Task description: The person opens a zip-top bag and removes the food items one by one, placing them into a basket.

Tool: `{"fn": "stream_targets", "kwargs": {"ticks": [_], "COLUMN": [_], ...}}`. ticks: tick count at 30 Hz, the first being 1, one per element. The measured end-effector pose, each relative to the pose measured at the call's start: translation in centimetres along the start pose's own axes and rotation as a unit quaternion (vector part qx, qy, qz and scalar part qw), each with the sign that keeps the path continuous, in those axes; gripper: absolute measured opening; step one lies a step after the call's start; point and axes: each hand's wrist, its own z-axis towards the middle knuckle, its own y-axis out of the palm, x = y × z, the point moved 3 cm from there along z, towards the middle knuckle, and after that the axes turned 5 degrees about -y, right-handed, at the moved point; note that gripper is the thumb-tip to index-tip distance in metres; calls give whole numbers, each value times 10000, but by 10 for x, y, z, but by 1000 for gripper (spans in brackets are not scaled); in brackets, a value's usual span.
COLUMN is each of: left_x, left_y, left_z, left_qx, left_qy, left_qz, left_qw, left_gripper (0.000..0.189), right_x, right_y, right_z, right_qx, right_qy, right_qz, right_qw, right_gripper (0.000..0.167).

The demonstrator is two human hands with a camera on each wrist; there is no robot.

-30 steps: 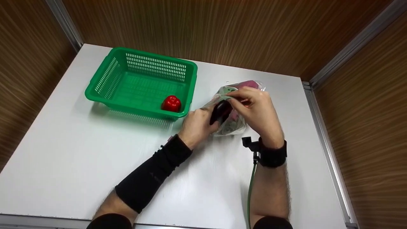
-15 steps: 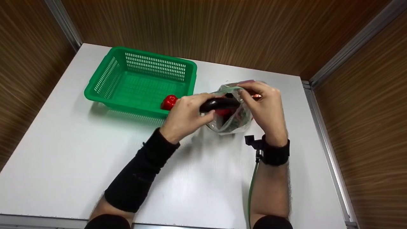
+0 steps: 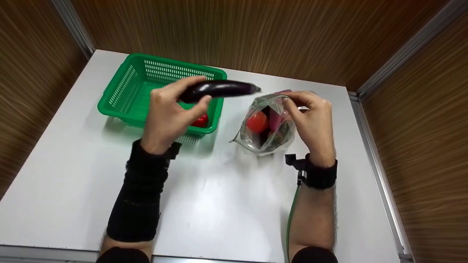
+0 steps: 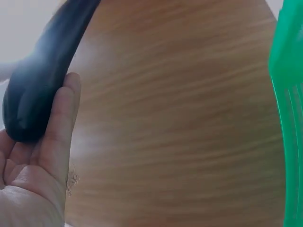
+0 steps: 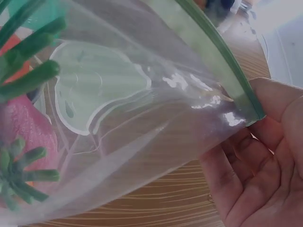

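My left hand (image 3: pixel 170 109) holds a dark purple eggplant (image 3: pixel 223 88) by its thick end, raised over the right part of the green basket (image 3: pixel 109 107); its stem end points right. In the left wrist view the eggplant (image 4: pixel 35 90) lies between thumb and fingers. My right hand (image 3: pixel 312 120) pinches the top edge of a clear zip bag (image 3: pixel 252 146), whose mouth gapes. Inside the bag show a round red-orange vegetable (image 3: pixel 257 122) and a pink piece (image 3: pixel 276 118). The right wrist view shows my right hand (image 5: pixel 265 151) at the bag's green zip corner, with green stalks (image 5: pixel 33 61) behind the film.
A red bell pepper (image 3: pixel 200 120) sits in the basket's near right corner, partly hidden by my left thumb. The white table (image 3: pixel 219 219) is bounded by wood-grain panels (image 3: pixel 219 33) at the back and sides. A green cable (image 3: pixel 292 212) runs along my right forearm.
My left hand has drawn the eggplant out of the bag and carried it up and left over the basket. The bag's mouth has widened; my right hand has shifted slightly right.
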Motion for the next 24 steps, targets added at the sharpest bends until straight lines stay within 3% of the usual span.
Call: {"fn": "stream_targets", "kwargs": {"ticks": [3, 6, 10, 14, 24], "left_x": [-16, -38, -71, -96, -132], "left_y": [-8, -8, 0, 9, 23], "left_z": [4, 8, 11, 11, 4], "left_qx": [183, 154, -152, -452, -1189], "left_qy": [-349, -848, -1425, -1771, -2410], "left_qz": [293, 621, 989, 1233, 1608], "left_qw": [9988, 9943, 9847, 9754, 9497], "left_gripper": [41, 44, 44, 43, 46], "right_x": [0, 0, -1, -2, -2], "right_y": [-2, -3, -3, -3, -3], "right_z": [-1, -1, -1, -2, -2], "right_qx": [6, -7, -14, -5, -35], "right_qy": [38, 45, 59, 51, 39], "right_qz": [-47, -64, 26, 59, 3], "right_qw": [10000, 10000, 10000, 10000, 10000], "right_gripper": [16, 16, 16, 16, 16]}}
